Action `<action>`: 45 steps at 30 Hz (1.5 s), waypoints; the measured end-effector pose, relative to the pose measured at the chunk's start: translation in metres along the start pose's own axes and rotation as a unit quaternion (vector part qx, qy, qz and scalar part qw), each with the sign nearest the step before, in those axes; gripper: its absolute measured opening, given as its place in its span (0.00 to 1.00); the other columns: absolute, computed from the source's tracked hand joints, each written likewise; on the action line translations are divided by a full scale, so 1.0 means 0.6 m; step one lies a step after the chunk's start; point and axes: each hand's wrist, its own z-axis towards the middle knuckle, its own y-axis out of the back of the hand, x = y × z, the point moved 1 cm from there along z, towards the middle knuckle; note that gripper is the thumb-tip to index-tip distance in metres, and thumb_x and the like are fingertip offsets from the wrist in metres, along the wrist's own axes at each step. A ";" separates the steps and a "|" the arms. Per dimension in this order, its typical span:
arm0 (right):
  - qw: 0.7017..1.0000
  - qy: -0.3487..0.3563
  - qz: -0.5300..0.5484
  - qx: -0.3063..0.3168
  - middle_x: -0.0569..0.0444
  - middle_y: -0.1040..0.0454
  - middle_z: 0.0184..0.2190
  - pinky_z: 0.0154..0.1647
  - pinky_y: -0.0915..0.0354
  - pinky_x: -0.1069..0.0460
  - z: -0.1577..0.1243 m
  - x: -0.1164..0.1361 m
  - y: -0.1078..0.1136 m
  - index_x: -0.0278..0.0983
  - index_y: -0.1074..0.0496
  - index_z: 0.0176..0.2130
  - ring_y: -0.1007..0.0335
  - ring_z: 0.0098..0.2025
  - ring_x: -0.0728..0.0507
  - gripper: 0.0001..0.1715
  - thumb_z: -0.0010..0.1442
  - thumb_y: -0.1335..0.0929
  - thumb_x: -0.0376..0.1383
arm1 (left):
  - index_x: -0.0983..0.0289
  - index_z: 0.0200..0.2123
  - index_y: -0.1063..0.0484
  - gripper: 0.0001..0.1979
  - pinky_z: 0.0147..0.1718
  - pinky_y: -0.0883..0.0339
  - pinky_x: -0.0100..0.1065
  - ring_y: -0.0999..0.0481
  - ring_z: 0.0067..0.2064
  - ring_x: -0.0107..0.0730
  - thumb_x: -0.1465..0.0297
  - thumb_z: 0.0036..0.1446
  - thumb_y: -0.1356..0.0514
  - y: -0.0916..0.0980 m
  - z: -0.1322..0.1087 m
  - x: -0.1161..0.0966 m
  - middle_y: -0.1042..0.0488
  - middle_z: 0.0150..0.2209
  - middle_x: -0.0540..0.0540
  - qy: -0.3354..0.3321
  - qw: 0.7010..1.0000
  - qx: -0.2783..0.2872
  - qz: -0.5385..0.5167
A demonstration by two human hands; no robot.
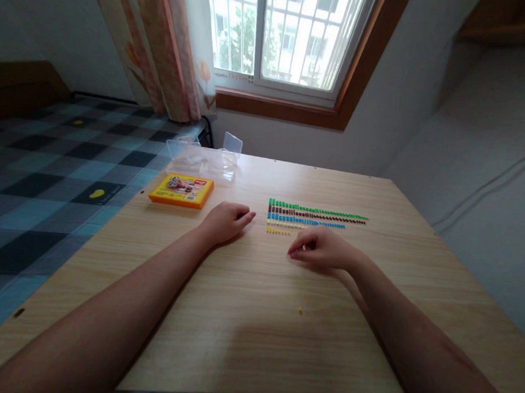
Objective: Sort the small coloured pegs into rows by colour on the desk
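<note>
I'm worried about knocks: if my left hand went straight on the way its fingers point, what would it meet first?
Probably the end of the brown row or blue row nearest the left hand; its height above the table is hard to judge.

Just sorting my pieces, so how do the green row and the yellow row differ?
The green row is much longer than the yellow row. Of the rows, the green row lies farthest from you; the yellow row lies nearest. Both are lines of small pieces on the table, left ends roughly aligned.
</note>
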 end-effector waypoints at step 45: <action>0.937 -0.131 -0.312 -0.087 0.46 0.20 0.30 0.31 0.42 0.50 -0.005 0.044 0.008 0.37 0.19 0.29 0.28 0.31 0.42 0.13 0.60 0.33 0.32 | 0.62 0.18 0.39 0.22 0.28 0.55 0.35 0.42 0.24 0.29 0.58 0.62 0.47 -0.001 0.000 0.004 0.39 0.17 0.48 -0.001 1.000 0.007 0.004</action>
